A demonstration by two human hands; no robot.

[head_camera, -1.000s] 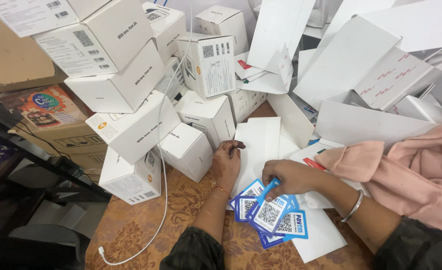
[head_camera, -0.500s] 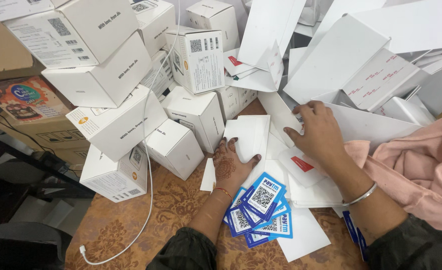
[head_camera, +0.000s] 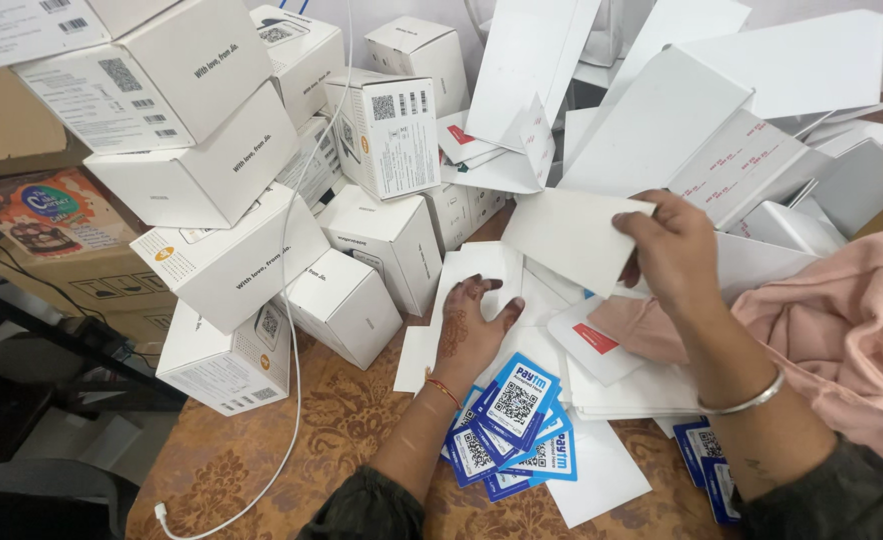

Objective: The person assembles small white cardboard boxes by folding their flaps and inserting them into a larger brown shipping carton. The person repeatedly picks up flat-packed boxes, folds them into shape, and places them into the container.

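Note:
My right hand (head_camera: 674,250) grips a white envelope (head_camera: 567,235) by its right edge and holds it up over the pile of white envelopes (head_camera: 622,375). My left hand (head_camera: 470,325) lies flat, fingers spread, pressing on white envelopes (head_camera: 482,272) on the table. Just below that hand sits a fanned stack of blue code stickers (head_camera: 514,420). A metal bangle circles my right wrist.
Stacked white cartons (head_camera: 232,265) crowd the left and back. More white envelopes and flat packs (head_camera: 662,130) heap at the back right. A pink cloth (head_camera: 837,320) lies at right. A white cable (head_camera: 287,400) trails down over the patterned brown tabletop (head_camera: 292,450). Brown cartons (head_camera: 52,220) stand at far left.
My right hand has left the blue stickers, reached back to the envelope pile and lifted one white envelope. My left hand has stayed pressed on the envelopes.

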